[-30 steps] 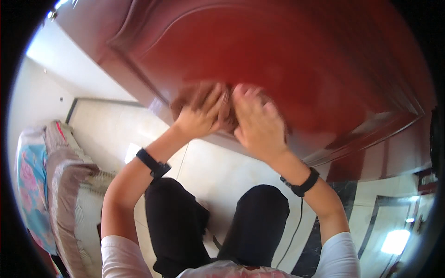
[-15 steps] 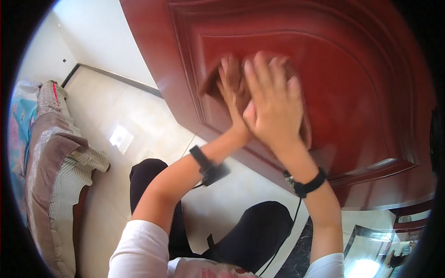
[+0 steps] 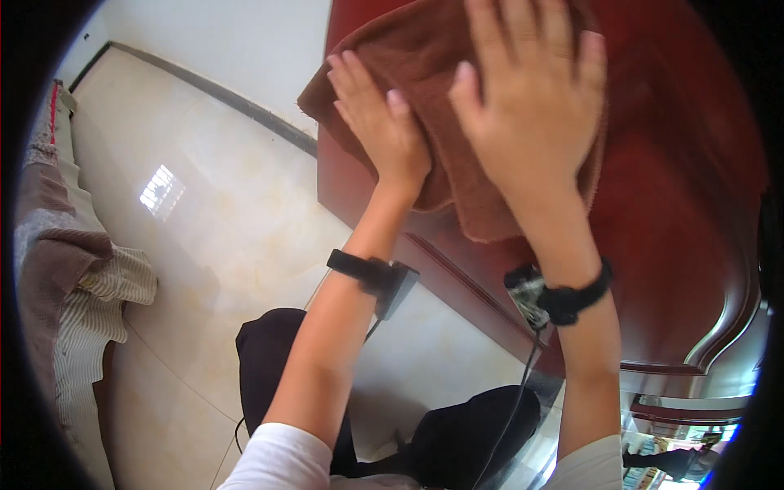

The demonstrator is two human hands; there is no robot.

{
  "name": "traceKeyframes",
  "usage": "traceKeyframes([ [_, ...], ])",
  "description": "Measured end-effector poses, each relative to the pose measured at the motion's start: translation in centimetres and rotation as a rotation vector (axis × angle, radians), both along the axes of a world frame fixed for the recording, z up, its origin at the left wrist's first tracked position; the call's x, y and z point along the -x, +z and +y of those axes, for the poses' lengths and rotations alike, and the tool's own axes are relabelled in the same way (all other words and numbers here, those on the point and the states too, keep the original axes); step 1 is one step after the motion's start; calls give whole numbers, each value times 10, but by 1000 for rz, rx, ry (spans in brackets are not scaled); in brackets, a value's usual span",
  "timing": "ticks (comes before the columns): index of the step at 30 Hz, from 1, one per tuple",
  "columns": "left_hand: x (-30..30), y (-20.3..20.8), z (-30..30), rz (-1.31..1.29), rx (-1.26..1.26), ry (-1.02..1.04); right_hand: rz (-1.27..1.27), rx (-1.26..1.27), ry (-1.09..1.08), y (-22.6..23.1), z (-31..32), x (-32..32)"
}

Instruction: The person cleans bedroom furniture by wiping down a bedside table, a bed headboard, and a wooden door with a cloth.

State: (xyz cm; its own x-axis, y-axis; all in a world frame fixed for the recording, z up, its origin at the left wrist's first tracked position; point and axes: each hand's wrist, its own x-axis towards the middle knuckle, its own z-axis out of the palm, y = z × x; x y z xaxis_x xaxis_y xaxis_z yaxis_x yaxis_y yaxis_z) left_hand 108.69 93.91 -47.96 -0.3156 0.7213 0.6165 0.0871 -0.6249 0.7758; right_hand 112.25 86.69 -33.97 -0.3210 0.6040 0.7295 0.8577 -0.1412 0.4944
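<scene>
A brown cloth (image 3: 457, 122) lies spread against a glossy dark-red wooden panel (image 3: 653, 204) that has curved moulding. My left hand (image 3: 380, 126) rests on the cloth's left part, its fingers stretched out and pointing up and left. On the right part of the cloth my right hand (image 3: 535, 98) is laid flat with its fingers spread. Folds run through the cloth between the two hands, and its left corner reaches past the panel's edge. Neither hand has its fingers wrapped round anything. Each wrist wears a black strap with a small device.
Pale glossy tiles cover the floor (image 3: 188, 269). A bed or seat draped with striped and brown covers (image 3: 73, 269) stands at the far left. A white wall (image 3: 245, 49) with a dark skirting runs behind. A cable (image 3: 514, 416) hangs from my right wrist device past my dark-clad knees.
Both hands have moved upward on the panel and further apart. The cloth, bunched under them before, is now spread wider and reaches the panel's left edge. My view has shifted too.
</scene>
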Motion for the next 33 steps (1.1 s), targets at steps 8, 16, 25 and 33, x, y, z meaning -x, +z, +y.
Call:
traceKeyframes([
  [8,-17,-149,41,-643,733,-224,-205,431,67,-158,72,39],
  [16,1,-3,5,-144,103,-44,-126,-47,-77,-53,43,13],
  [25,-24,-102,27,-378,493,-11,66,378,230,-120,49,28],
  [33,-37,-53,-3,-15,376,48,135,323,176,-83,23,17],
])
